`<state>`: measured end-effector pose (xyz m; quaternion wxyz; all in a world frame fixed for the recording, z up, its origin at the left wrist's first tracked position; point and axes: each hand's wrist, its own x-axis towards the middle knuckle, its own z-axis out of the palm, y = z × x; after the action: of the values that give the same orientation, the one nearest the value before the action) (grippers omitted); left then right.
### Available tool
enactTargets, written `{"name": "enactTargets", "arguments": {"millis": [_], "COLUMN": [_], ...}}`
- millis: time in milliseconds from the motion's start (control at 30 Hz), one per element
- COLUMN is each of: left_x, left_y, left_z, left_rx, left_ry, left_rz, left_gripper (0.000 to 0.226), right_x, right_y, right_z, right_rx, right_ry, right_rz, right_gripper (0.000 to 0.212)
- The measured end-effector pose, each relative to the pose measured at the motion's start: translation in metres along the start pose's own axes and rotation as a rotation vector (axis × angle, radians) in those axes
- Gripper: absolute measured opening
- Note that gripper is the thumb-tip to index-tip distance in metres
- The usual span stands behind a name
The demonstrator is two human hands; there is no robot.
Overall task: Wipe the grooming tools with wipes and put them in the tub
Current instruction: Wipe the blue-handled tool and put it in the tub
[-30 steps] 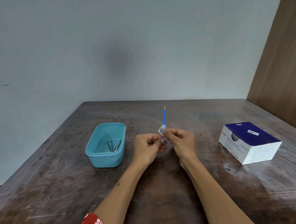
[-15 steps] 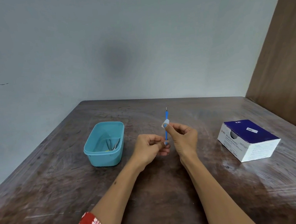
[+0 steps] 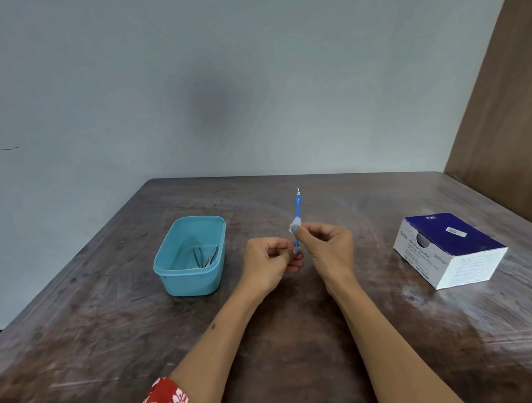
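One teal tub (image 3: 190, 259) at counter (image 3: 79, 340) left, holding a few metal tools (image 3: 204, 258), count unclear. Centre: left hand (image 3: 270, 265) pinches the lower end of one upright blue tool (image 3: 297, 210); right hand (image 3: 326, 249) pinches one white wipe (image 3: 295, 223) around its shaft. One blue-and-white swab box (image 3: 449, 250) at right.

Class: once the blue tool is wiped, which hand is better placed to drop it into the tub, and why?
Left hand: it pinches the blue tool's lower end and is nearer the tub; the right hand holds the wipe.

Worn dark wooden table (image 3: 299, 340) bearing a teal tub (image 3: 182, 282) at left and a swab box (image 3: 450, 251) at right.
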<state>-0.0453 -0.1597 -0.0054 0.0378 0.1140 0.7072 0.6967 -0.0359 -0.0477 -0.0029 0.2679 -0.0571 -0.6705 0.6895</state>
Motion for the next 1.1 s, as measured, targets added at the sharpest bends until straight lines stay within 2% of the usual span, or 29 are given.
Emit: {"name": "enactTargets", "arguments": {"millis": [67,233,467,733,1000,1100], "left_x": [0.001,-0.001,0.001,-0.001,0.001,0.001], "left_y": [-0.001,0.0,0.001,0.005,0.002,0.006], "left_z": [-0.001,-0.001,-0.001,-0.009,-0.008,-0.01], "left_rx": [-0.027,-0.007,0.034,0.097,0.083,0.059], "left_ry": [-0.009,-0.189,-0.063,-0.266,-0.206,-0.254], "left_rz": [-0.015,-0.119,-0.035,-0.125,-0.1,-0.114], "left_gripper": [0.011,0.005,0.007,0.004,0.008,0.009], "right_x": [-0.002,0.004,0.002,0.006,0.005,0.004], "right_y": [0.0,-0.001,-0.001,-0.003,-0.003,-0.005], "right_z": [0.0,-0.001,0.0,-0.002,-0.002,-0.002], "right_rx": [-0.006,-0.005,-0.014,0.054,0.118,0.169], "right_ry": [-0.029,0.164,0.061,0.225,0.176,0.18], "right_rz": [0.026,-0.012,0.026,-0.026,0.004,0.019], "right_gripper": [0.007,0.01,0.01,0.01,0.005,0.005]}}
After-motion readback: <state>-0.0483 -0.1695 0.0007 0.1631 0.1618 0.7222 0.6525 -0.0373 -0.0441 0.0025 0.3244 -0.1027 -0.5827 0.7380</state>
